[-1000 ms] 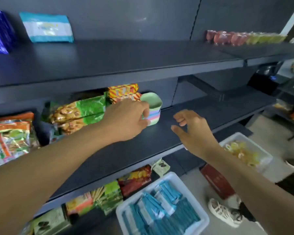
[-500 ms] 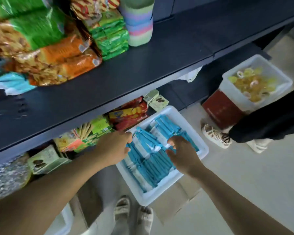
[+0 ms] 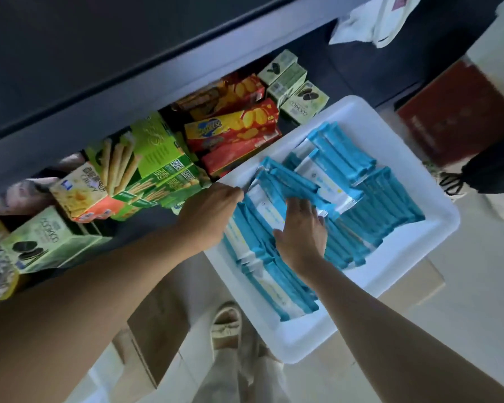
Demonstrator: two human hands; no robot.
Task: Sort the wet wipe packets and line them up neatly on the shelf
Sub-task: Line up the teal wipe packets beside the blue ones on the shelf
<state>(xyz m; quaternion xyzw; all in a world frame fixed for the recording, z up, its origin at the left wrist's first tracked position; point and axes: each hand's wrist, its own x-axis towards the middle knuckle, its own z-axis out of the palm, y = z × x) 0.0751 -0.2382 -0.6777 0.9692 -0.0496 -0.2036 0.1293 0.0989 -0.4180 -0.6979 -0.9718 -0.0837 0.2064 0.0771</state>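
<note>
Wipe packets (image 3: 344,158), bin (image 3: 437,225): seemingly light, soft, slick; best pinched at sealed ends. Left hand (image 3: 208,215) pinched one's corner; right hand (image 3: 301,237) lay flat, released.

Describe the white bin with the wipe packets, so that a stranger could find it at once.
Look at the floor in front of the dark shelf unit. The white bin sits there beside the red biscuit boxes, and both hands reach into it. It alone is filled with blue and white packets.
</note>
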